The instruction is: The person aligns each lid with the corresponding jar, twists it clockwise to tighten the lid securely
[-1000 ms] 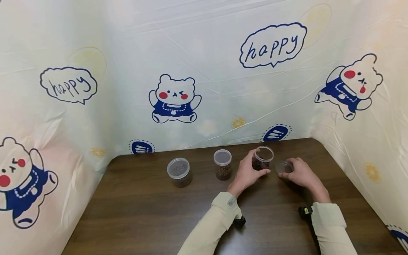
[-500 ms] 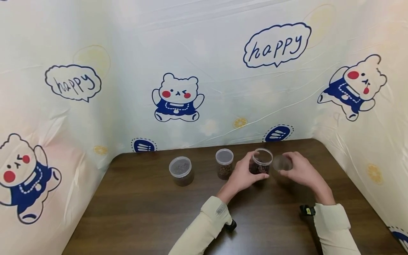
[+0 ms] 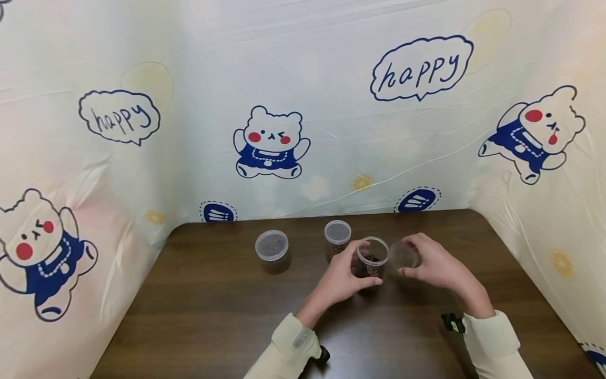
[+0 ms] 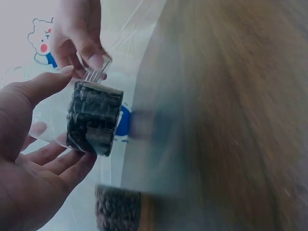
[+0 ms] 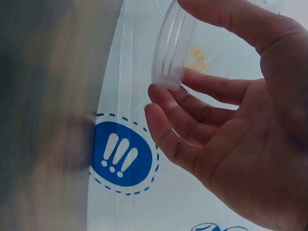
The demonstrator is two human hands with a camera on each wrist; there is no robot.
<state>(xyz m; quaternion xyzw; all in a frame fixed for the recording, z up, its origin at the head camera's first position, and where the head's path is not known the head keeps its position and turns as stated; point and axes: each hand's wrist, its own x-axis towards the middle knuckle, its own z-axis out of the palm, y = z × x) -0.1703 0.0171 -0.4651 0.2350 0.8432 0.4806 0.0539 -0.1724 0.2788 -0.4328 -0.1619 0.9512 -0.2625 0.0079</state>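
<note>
My left hand (image 3: 337, 280) grips a clear plastic jar (image 3: 370, 269) round its side, thumb in front. The jar has no lid on, and dark pieces fill its lower part. In the left wrist view the dark contents (image 4: 95, 120) show through the wall. Just to the right of the jar, my right hand (image 3: 437, 265) pinches a clear round lid (image 3: 405, 256) by its edge. Seen from the right wrist, the lid (image 5: 172, 55) stands tilted between thumb and fingers. A small gap separates lid and jar in the head view.
A narrow lidded jar (image 3: 337, 230) of brown bits stands just behind my left hand, partly hidden by it. Farther left is a wider lidded jar (image 3: 273, 251) with dark contents. The brown wooden table (image 3: 213, 316) meets a printed curtain (image 3: 331, 131) at its back edge.
The lidless jar has moved left and nearer to me in my left hand. My right hand has brought the lid leftward too. The other two jars have stayed in place.
</note>
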